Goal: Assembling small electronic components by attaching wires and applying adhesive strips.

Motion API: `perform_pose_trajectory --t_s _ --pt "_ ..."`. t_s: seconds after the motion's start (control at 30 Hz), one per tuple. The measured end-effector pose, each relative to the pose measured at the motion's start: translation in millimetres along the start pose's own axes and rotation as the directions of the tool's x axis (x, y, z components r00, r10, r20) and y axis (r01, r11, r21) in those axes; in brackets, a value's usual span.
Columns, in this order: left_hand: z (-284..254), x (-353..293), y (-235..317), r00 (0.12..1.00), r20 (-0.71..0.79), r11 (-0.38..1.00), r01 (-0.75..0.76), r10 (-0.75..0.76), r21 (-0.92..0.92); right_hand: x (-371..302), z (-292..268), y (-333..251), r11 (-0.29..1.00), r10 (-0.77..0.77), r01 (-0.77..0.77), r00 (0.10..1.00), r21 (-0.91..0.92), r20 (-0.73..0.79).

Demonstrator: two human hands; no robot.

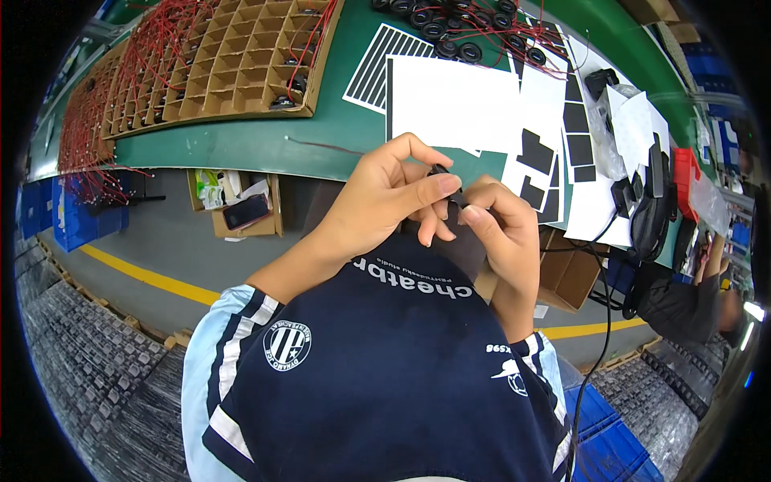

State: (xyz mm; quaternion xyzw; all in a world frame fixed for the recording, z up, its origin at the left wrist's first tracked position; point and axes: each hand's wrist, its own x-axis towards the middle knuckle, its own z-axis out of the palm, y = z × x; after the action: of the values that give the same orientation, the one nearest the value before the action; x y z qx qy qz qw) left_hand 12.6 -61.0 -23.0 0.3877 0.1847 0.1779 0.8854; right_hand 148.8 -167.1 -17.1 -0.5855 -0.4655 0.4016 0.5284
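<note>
My left hand is closed, with thumb and fingers pinching a small black part above the table's near edge. My right hand is closed at the part's right side, its thumb and forefinger pressed together there. Fingers cover most of the part, so its shape is not clear. A thin dark red wire lies across the green table and runs toward my left hand; whether it joins the part is hidden. White sheets lie just beyond my hands.
At the far left, a cardboard divider tray holds black round pieces with red wires. More such round pieces lie at the back. Sheets with black stickers and a black cable are on the right. Below stands an open carton.
</note>
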Motion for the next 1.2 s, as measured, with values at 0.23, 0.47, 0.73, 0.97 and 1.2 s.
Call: perform_pose_trajectory --t_s 0.23,0.47,0.73,0.97,1.2 --pt "0 -1 0 0.999 -0.025 0.997 0.042 -0.044 -0.057 -1 1 -1 1.0 0.011 -0.011 0.999 0.0 -0.05" --pt "-4 -1 -2 0.99 0.103 0.975 0.118 -0.1 -0.19 2 3 0 0.998 -0.015 0.017 0.999 0.058 -0.034" --pt "-3 -2 0 0.999 0.041 0.975 -0.04 0.032 0.219 2 8 0 0.997 -0.012 0.01 1.0 -0.078 -0.028" --pt "-3 0 7 0.997 -0.051 0.979 0.066 -0.058 0.194 6 6 1 0.975 -0.086 0.077 0.996 -0.207 -0.034" --pt "-10 3 0 0.995 -0.084 0.993 0.055 -0.046 0.109 5 8 2 0.997 -0.036 0.031 0.997 -0.072 -0.07"
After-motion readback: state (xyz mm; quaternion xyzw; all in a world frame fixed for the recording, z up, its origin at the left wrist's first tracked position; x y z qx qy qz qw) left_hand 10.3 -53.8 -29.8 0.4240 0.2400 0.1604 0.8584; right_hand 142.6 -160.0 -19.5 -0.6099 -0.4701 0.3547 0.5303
